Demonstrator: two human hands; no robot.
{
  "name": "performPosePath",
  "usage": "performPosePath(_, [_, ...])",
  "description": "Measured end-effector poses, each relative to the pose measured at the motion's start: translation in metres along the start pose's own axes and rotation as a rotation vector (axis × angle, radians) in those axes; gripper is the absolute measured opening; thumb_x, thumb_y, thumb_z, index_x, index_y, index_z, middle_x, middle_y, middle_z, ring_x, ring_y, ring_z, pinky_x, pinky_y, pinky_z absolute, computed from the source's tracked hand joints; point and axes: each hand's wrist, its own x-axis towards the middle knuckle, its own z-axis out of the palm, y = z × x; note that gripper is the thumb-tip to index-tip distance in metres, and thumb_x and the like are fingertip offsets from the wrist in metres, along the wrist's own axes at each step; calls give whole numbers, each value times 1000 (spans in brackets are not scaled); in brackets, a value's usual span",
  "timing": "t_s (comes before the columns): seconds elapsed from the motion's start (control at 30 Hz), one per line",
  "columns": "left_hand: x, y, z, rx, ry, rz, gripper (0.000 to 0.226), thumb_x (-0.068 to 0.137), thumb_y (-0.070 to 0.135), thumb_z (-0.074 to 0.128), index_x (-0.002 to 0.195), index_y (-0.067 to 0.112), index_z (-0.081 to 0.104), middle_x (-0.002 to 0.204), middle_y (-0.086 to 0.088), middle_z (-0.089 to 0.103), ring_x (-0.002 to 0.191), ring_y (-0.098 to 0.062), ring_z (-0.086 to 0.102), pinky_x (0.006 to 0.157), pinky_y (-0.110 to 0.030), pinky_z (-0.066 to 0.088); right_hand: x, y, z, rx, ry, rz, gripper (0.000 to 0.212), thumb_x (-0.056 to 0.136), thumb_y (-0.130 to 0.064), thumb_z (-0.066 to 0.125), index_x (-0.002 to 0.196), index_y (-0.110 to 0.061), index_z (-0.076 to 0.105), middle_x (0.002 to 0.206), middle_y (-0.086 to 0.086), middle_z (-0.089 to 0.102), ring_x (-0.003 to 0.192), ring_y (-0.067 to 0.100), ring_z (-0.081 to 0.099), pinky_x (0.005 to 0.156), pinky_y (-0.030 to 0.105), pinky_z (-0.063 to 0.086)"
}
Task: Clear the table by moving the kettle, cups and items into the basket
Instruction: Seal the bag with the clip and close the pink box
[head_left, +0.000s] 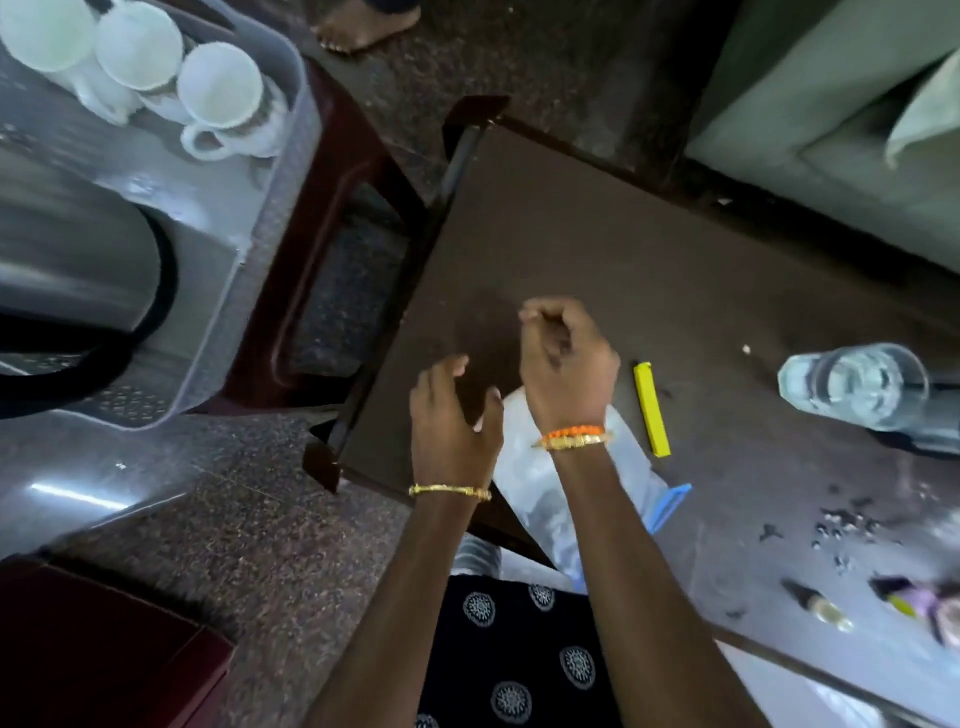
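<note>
- Basket: grey, on a red stool left of the table; already holds the kettle and three white cups.
- Left hand: empty, fingers spread, above the table's left edge.
- Right hand: fingers curled inward; whether it pinches anything, cannot tell.
- Still on the table: clear plastic bag at the near edge beneath the wrists; yellow strip beside it; water glass at the right edge; scattered debris near the right corner.
- Risk: glass is full-looking; a sweeping arm may tip it.
- Risk: bag overhangs the near edge; may slide off.
- Open room: far half of the table bare; a floor gap separates table and stool.
</note>
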Motion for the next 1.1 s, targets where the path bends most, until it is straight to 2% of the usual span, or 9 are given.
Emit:
performPosePath(0.1, [-27,-3,23,145,-209,12,64,76,44,60,127,8,49,126,-14,54,115,-31,50,95,-41,44,-40,46,-57,-80,193,204,16,79,-8,57,85,-18,67,81,-5,64,77,20,64,69,26,51])
performPosePath(0.2, [-31,-1,42,246,-229,-19,77,74,59,55,133,12,43,133,-12,49,120,-31,47,96,-47,43,-72,82,-103,-182,339,260,15,75,-10,55,84,-11,67,86,8,67,79,31,63,71,36,51])
performPosePath(0.4, [-17,9,67,438,-265,34,75,76,57,61,136,19,38,137,-7,47,125,-30,43,101,-50,31,-122,121,-134,-386,14,81,42,73,-26,53,104,1,63,115,23,60,106,31,51,90,37,38])
performPosePath(0.6, [-23,35,85,538,-358,625,74,58,23,55,132,21,44,135,-2,49,130,-23,43,102,-49,30,-131,146,-129,-116,-27,536,88,71,-21,78,139,0,27,137,22,39,125,37,43,111,38,34])
performPosePath(0.67, [-29,40,95,593,-504,819,69,57,22,56,125,19,49,128,-3,54,132,-23,44,105,-51,28,-125,150,-125,-11,7,649,90,70,-16,78,140,-5,23,137,20,40,121,39,49,105,48,42])
performPosePath(0.73, [-27,38,102,703,-648,898,63,63,24,60,124,15,51,126,-6,56,132,-24,44,109,-52,23,-119,151,-122,48,72,699,86,69,-12,77,137,-9,25,125,16,52,104,34,61,92,41,52])
performPosePath(0.87, [-11,40,106,949,-748,879,42,75,30,57,114,16,53,115,-7,55,115,-27,49,103,-41,28,-107,151,-124,79,117,739,59,72,-3,70,125,-14,45,78,1,61,58,3,56,54,3,41])
performPosePath(1.03, [4,49,78,649,-790,553,20,72,30,69,71,19,51,87,-3,51,81,-26,55,65,-27,39,-78,130,-140,59,-41,454,33,75,-3,69,105,-15,62,75,-13,59,63,-3,56,58,4,42])
performPosePath(1.1, [8,55,61,368,-876,270,15,75,28,72,75,19,59,86,-2,60,74,-18,57,62,-24,41,-65,119,-153,91,-55,314,37,73,-9,74,105,-21,60,81,-20,58,71,-12,56,63,3,41])
